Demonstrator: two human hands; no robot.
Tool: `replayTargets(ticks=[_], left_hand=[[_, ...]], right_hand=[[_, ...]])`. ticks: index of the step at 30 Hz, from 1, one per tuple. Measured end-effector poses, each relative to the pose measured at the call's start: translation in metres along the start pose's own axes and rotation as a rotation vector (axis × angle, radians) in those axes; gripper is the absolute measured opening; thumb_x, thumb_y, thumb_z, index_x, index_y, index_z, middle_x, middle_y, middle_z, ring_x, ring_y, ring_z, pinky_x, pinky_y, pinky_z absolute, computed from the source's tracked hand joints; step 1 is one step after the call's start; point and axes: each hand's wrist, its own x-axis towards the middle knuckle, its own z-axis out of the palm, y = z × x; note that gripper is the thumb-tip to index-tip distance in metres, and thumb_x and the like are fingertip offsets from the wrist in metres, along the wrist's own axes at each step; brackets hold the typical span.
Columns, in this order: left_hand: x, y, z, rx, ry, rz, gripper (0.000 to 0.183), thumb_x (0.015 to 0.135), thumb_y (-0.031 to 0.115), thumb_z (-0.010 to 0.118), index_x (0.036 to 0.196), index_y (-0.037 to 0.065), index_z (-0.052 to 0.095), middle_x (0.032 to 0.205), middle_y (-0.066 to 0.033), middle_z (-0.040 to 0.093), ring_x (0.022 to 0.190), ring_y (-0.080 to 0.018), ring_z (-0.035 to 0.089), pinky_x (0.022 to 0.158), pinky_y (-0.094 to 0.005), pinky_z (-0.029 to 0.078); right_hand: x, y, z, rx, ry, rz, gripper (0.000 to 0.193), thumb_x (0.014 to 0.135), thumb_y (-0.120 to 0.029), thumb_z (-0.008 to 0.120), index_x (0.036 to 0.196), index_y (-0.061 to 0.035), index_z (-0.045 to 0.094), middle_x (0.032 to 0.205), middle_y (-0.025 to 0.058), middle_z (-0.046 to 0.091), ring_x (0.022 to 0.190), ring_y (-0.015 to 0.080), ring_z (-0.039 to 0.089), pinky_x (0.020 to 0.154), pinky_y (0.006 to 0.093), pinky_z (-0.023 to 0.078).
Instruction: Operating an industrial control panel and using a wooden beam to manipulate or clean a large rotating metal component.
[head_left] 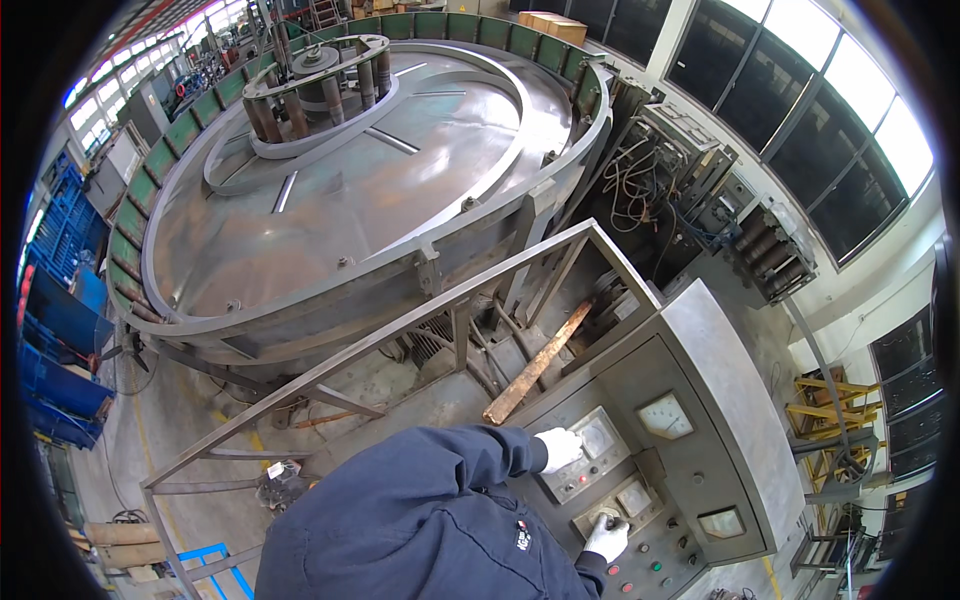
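You're at a grey metal control console w/ a sloped lower panel (560,560) and an upright meter face, both hands in white gloves. Your L hand (558,449) is at the panel's far L corner, on the upper rectangular pale-metal instrument plate (553,484), just beside its square white-faced gauge (597,438). Its fingers are bent in, not spread; can't tell if they've got hold of anything, as the glove hides what's under it.

Your R hand (607,538) is nearer the panel's R end, at the lower rectangular pale-metal instrument plate (585,522). Fingers are drawn in nearly closed on a small round knob (609,518), just below that plate's own white-faced gauge (633,497); the glove covers part of the knob.

Toward the panel's near R corner, past your R hand, sit round red push-buttons (628,588) & round green push-buttons (657,566). The upright face has two bigger white meters: one (666,415) near its far end, one (722,522) near its near end.

Beyond the console's far L corner a long brown wooden plank (540,362) lies at a slant, inside the grey metal guardrail (375,372). Past the rail is a huge round steel turntable (330,245).
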Motion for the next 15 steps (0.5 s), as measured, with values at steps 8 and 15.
replayTargets(ticks=[8,15], left_hand=[[0.0002,-0.0015,0.0046,-0.009,0.027,0.001,0.015,0.095,0.017,0.062,0.101,0.008,0.072,0.103,-0.0147,0.067,0.095,-0.0333,0.068,0.079,-0.0461,0.055],[-0.0007,-0.0024,0.0058,-0.011,0.022,-0.003,0.015,0.095,0.017,0.062,0.102,0.009,0.072,0.103,-0.0143,0.067,0.095,-0.0327,0.068,0.079,-0.0457,0.055]], right_hand=[[-0.0001,0.0005,0.0016,0.038,0.035,-0.025,0.031,0.086,-0.023,0.084,0.099,0.0014,0.072,0.086,0.0199,0.077,0.079,0.0355,0.075,0.077,0.0442,0.059],[-0.0011,-0.0060,-0.0033,0.031,0.001,0.001,0.032,0.087,-0.025,0.086,0.102,-0.0017,0.071,0.092,0.0199,0.078,0.086,0.0375,0.076,0.081,0.0462,0.059]])
